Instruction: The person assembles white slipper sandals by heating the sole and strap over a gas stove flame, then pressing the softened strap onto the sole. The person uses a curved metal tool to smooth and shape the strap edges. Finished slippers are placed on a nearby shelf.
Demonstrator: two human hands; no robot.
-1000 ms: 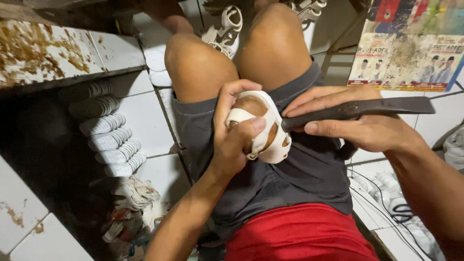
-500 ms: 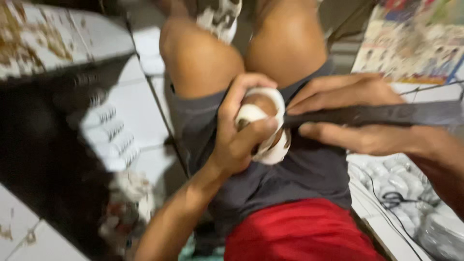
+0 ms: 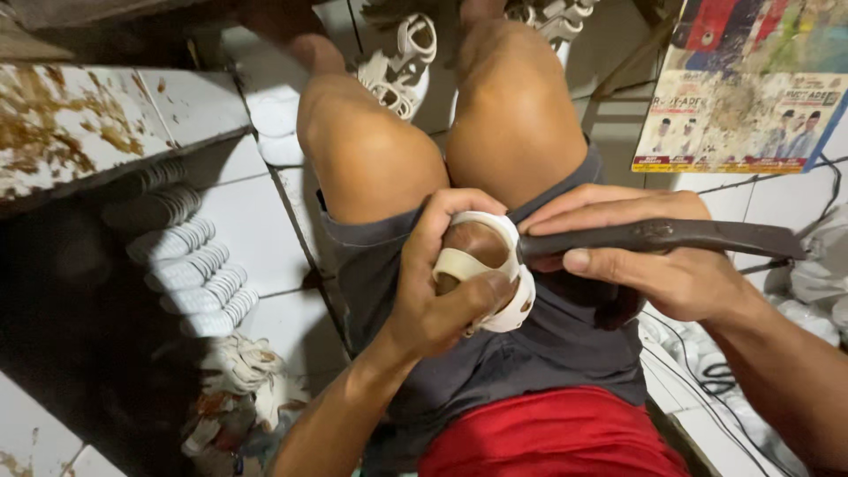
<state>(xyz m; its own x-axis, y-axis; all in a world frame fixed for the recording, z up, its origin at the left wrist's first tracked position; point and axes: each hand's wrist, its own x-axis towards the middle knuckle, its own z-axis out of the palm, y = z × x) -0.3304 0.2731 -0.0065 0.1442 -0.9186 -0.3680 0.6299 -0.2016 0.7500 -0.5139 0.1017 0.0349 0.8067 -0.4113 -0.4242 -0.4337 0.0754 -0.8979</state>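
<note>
My left hand (image 3: 442, 291) grips a white strappy shoe upper (image 3: 499, 274) fitted over a brown rounded form, held on my lap between my bare knees. My right hand (image 3: 654, 261) is closed on a long dark metal tool (image 3: 671, 237) that lies across my fingers, its tip touching the white upper at its right edge. I sit in grey shorts (image 3: 530, 371) and a red shirt (image 3: 548, 437).
Stacks of white shoe parts (image 3: 190, 265) lie in rows on the white tiled floor at left, under a stained tiled ledge (image 3: 79, 124). More white strappy uppers (image 3: 402, 62) lie beyond my knees. A printed poster (image 3: 751, 88) hangs at right; cables (image 3: 715, 371) lie below.
The view shook and then steadied. Both hands keep their hold; the tool's tip stays against the white upper, which has turned slightly in my left hand.
</note>
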